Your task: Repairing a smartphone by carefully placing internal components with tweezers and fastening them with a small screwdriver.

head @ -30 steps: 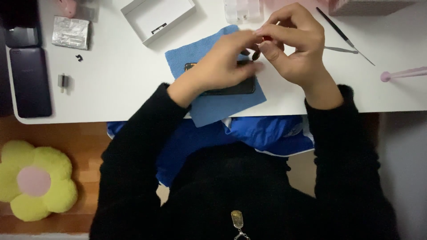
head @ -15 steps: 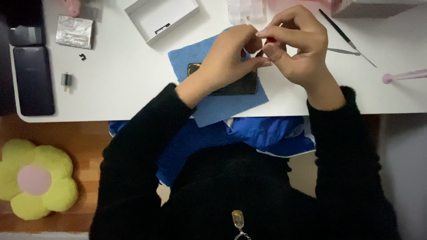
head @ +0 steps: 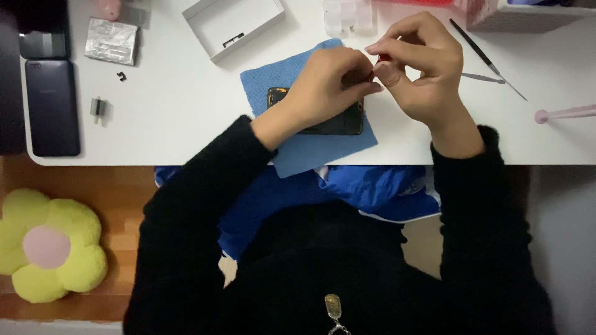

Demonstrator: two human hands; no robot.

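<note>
A cloth (head: 310, 146) lies on the tabletop (head: 174, 118) at its near edge, with an opened device (head: 329, 124) on it. Far left of the cloth sits an open box (head: 233, 25). Farther left lie a foil packet (head: 112, 41) and, nearer, a phone (head: 53, 105). Tweezers (head: 487, 59) lie right of the cloth. On the floor, near left, rests a cushion (head: 49, 245).

A single view, worn on the person's head, looks almost straight down over the black-sleeved arms onto the white bench (head: 174, 118). The bench's near edge crosses the picture's middle; beyond that edge lies the work surface, seen fairly close, and on the near side of it the person's lap and wooden floor (head: 112, 186). There is no second view to share any part.
</note>
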